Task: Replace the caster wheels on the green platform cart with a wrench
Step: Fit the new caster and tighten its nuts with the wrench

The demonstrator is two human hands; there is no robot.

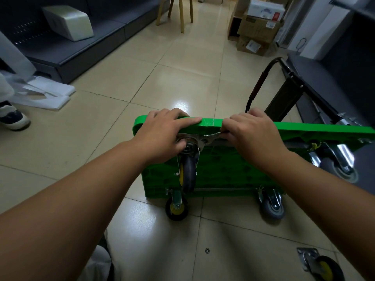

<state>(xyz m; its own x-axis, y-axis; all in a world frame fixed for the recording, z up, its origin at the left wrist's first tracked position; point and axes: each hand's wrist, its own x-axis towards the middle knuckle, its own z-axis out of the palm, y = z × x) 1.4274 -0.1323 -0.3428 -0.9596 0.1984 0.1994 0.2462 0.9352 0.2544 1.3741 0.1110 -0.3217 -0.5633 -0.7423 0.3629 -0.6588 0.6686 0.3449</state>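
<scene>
fingers (230,126) of the right hand (250,131) curl round the wrench (213,135) on a caster (188,171) bolt, left hand (162,132) grips the green cart (223,171). next up: a steady turn, i reckon.

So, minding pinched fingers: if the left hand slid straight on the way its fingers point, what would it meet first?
Probably the right hand, gripping the wrench just along the green cart's edge.

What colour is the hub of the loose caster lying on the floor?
Yellow. The loose black caster wheel shows best in the head view.
</scene>
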